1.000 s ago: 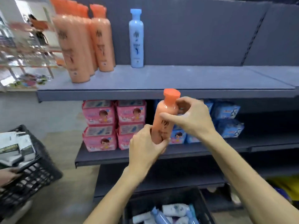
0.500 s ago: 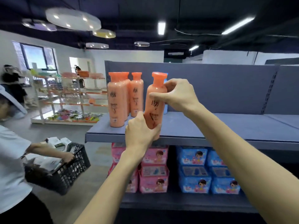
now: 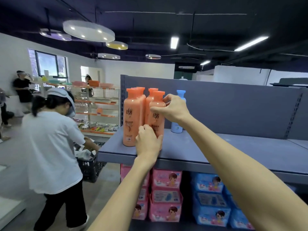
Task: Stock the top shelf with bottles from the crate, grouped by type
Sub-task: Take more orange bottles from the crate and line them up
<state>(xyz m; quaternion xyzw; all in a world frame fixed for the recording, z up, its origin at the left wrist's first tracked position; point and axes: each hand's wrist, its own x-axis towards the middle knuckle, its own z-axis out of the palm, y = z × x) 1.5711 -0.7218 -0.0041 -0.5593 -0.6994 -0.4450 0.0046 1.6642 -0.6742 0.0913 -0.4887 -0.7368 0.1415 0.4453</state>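
Note:
An orange bottle (image 3: 156,114) stands upright on the grey top shelf (image 3: 208,150), right beside several other orange bottles (image 3: 131,117) grouped at the shelf's left end. My left hand (image 3: 147,141) grips its lower body from the front. My right hand (image 3: 173,108) holds its shoulder near the cap with curled fingers. A light blue bottle (image 3: 179,125) stands behind my right hand, near the back panel, partly hidden by it. The crate I take from is out of view.
The top shelf runs bare to the right. Below it sit pink packs (image 3: 165,194) and blue packs (image 3: 211,197). A person in a white shirt (image 3: 50,147) bends over a black crate (image 3: 90,165) left of the shelf end. Other shelving stands behind.
Both hands lifted the orange bottle from chest height up to the top shelf and set it down beside the other orange bottles. My view rose with it.

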